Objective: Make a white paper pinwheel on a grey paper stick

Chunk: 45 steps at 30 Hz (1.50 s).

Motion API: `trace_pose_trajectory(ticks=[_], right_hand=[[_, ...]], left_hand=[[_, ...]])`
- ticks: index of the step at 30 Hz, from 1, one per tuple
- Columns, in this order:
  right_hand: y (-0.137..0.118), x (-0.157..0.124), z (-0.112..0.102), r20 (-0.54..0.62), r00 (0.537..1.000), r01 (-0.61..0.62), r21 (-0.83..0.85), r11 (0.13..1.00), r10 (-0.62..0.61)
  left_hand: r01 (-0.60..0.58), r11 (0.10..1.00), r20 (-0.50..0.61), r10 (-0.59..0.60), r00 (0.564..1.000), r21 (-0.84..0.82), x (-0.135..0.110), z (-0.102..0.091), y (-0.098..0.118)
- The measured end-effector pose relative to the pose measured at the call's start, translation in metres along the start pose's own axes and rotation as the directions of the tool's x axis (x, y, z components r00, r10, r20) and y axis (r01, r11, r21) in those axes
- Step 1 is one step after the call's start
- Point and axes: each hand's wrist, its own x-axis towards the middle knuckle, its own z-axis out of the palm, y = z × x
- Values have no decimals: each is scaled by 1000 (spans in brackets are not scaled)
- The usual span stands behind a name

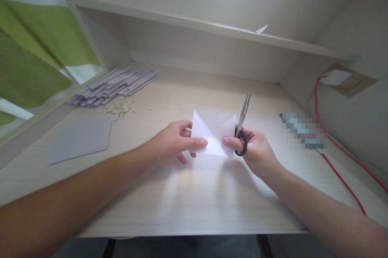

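Folded white paper (214,132) is being held just above the desk (194,197), near the middle of it, between the two hands. Its top edge is showing two raised points with a dip between them.

Left hand (176,140) is closing on the paper's left edge, thumb lying on top and fingers curled underneath.

Right hand (254,149) is gripping the scissors (242,122) with fingers through the black handle loop, while its thumb is pressing on the paper's right edge. The blades are pointing up and away, lying together, just beside the paper's right corner. Cannot tell whether the blades are touching the sheet.

Surroundings:
- A pile of grey folded strips (113,86) is lying at far left of the desk.
- Small pale scraps (121,109) are lying just in front of that pile.
- A stack of flat grey sheets (80,138) is sitting near left, well apart from the hands.
- A blurred-out object (303,130) is lying to the right, with a red cable (342,177) running past it along the right side.
- A shelf (212,27) is spanning the far wall, with a small white paper corner (262,28) sticking out over its edge.
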Motion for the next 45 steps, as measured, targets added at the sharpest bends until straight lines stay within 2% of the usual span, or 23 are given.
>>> trace_pose_trajectory(ticks=[2,3,9,17,21,24,27,30,34,36,41,45], right_hand=[[3,0,0,5,1000,5,44,999,-5],[4,0,0,22,1000,0,55,999,-1],[13,1,-4,148,989,-27,60,998,18],[10,-1,-2,118,993,-3,72,997,-5],[7,0,-1,113,994,4,5,1000,-4],[4,2,-2,111,994,-2,-80,997,11],[0,3,-3,152,988,-12,-160,987,37],[-4,3,-4,241,966,-39,-245,969,99],[-7,0,-5,415,886,-77,-308,948,207],[-6,-1,-6,458,858,-100,-295,950,233],[-4,-3,-8,481,831,-156,-280,947,279],[-3,-4,-6,459,830,-191,-297,936,315]], left_hand=[[3,999,107,-8,994,41,-2,3,-3],[-7,999,123,1,992,48,-2,4,-4],[-52,999,24,52,998,12,0,2,-6],[-71,996,37,72,997,-48,1,0,-8],[-100,993,23,102,995,-58,1,-1,-8],[-142,990,-26,141,990,-23,2,-4,-7],[-213,977,-168,211,963,3,3,-8,-5],[-295,954,-268,270,925,-56,2,-11,-1],[-361,922,-330,301,894,-137,-2,-12,5],[-371,916,-348,300,888,-155,-3,-11,7],[-367,922,-348,305,887,-127,-3,-11,6],[-361,930,-329,319,889,-73,-3,-12,4]])
